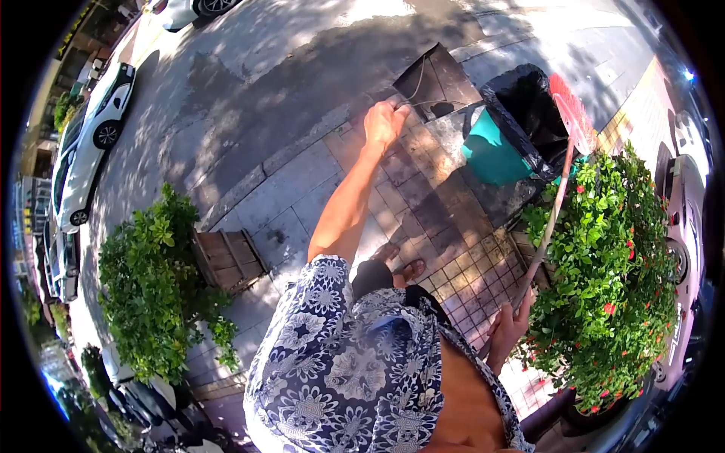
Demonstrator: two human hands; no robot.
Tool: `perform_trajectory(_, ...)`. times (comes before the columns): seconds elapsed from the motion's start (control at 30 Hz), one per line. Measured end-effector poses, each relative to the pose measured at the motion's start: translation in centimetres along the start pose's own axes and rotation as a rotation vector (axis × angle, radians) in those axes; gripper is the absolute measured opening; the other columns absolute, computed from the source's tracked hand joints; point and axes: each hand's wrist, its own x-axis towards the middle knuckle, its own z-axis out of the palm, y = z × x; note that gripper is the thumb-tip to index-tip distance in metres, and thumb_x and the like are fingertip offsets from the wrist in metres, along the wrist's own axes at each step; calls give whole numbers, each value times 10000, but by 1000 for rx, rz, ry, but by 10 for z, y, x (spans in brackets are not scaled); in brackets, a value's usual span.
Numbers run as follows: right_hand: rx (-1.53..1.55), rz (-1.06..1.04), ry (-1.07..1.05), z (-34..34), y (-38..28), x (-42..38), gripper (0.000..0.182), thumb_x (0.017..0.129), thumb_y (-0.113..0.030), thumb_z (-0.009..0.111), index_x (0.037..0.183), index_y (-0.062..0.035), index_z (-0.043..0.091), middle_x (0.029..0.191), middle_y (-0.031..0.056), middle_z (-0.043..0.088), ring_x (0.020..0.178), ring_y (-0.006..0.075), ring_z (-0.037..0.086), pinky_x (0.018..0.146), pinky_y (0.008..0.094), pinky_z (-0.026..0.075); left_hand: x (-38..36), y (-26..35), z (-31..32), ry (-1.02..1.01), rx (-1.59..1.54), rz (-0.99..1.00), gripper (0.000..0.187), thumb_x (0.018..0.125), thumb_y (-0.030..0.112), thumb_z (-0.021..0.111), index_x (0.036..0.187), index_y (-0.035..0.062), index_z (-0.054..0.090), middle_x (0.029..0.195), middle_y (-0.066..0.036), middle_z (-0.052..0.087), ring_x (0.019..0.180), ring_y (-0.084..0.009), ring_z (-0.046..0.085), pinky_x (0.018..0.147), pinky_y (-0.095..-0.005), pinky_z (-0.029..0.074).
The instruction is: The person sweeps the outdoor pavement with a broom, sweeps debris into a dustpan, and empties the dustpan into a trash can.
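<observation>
My left hand (385, 124) is stretched forward, fingers closed on the thin wire handle of a dark, square metal dustpan (440, 79). The dustpan is just beyond the hand, beside the bin. Low on the right, my right hand (507, 328) grips the long wooden handle of a broom (555, 196). Its red, fan-shaped head is up at the far end, by the bin's rim. A green bin (491, 151) lined with a black bag (517, 98) stands open between the dustpan and the broom head.
A leafy bush with red flowers (612, 279) crowds the right side, near the broom handle. On the left another bush (155, 279) grows by a wooden planter (228, 260). Tiled paving (302, 192) meets the road. A white car (94, 136) and a pink vehicle (686, 257) are parked.
</observation>
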Motion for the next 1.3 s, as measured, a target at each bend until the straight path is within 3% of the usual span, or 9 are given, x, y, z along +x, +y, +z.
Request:
perform_trajectory(0.17, -56, 27, -149, 27, -14, 34, 316, 931, -56, 535, 1238, 18, 532, 589, -15, 440, 373, 58, 364, 319, 230, 319, -118, -117, -45, 80, 90, -377, 412, 838, 386, 640, 788, -21, 683, 829, -279, 670, 834, -435, 674, 763, -487, 506)
perform_trajectory(0.3, -31, -37, -331, 67, -18, 66, 97, 930, -66, 551, 1016, -22, 560, 591, -22, 421, 382, 58, 361, 318, 231, 312, -242, -204, -72, 142, 223, -642, 367, 822, 355, 625, 771, -3, 691, 837, -264, 680, 826, -450, 670, 759, -506, 516)
perform_trajectory(0.73, -184, 188, -964, 238, -4, 80, 60, 902, -70, 581, 898, -10, 583, 601, -4, 456, 389, 114, 432, 339, 260, 336, -532, -302, -219, 757, 304, -1356, 399, 781, 333, 592, 750, -56, 674, 747, -270, 653, 732, -455, 647, 710, -503, 495)
perform_trajectory(0.87, -231, 210, -1007, 317, 40, 78, 116, 881, -106, 608, 911, 5, 598, 580, 33, 495, 374, 161, 468, 348, 292, 366, -620, -351, -239, 1053, 572, -1325, 409, 786, 362, 622, 755, -39, 697, 685, -268, 633, 697, -448, 643, 693, -481, 502)
perform_trajectory(0.93, -202, 236, -1085, 355, 73, 99, 149, 867, -126, 618, 897, 19, 605, 582, 34, 501, 398, 160, 483, 358, 300, 388, -631, -333, -264, 1078, 337, -1415, 423, 782, 360, 633, 757, -58, 692, 680, -265, 638, 662, -427, 636, 672, -456, 494)
perform_trajectory(1.0, -194, 207, -1152, 393, 92, 102, 144, 853, -145, 631, 850, -8, 587, 580, 27, 495, 411, 159, 489, 362, 302, 396, -659, -345, -268, 1093, 207, -1517, 483, 832, 482, 620, 817, 17, 752, 933, -245, 701, 888, -432, 667, 808, -494, 517)
perform_trajectory(1.13, -358, 554, -1198, 471, 86, 85, 171, 832, -178, 649, 757, -90, 523, 576, 6, 481, 420, 154, 491, 368, 292, 400, -689, -371, -253, 1092, 507, -1453, 494, 822, 450, 636, 820, -34, 732, 911, -261, 691, 926, -412, 648, 836, -488, 487)
perform_trajectory(1.2, -460, 494, -1147, 500, 74, 63, 239, 834, -191, 653, 701, -145, 459, 568, -12, 468, 414, 142, 484, 366, 294, 402, -651, -342, -270, 1178, 105, -1533, 500, 826, 431, 625, 818, -62, 714, 789, -282, 665, 817, -446, 649, 797, -471, 492)
perform_trajectory(1.3, -431, 436, -1189, 540, 65, 42, 231, 837, -192, 648, 710, -159, 458, 555, -20, 450, 393, 135, 469, 350, 292, 375, -609, -362, -261, 1290, 147, -1454, 470, 826, 413, 628, 798, -50, 705, 744, -280, 647, 754, -451, 637, 749, -498, 471)
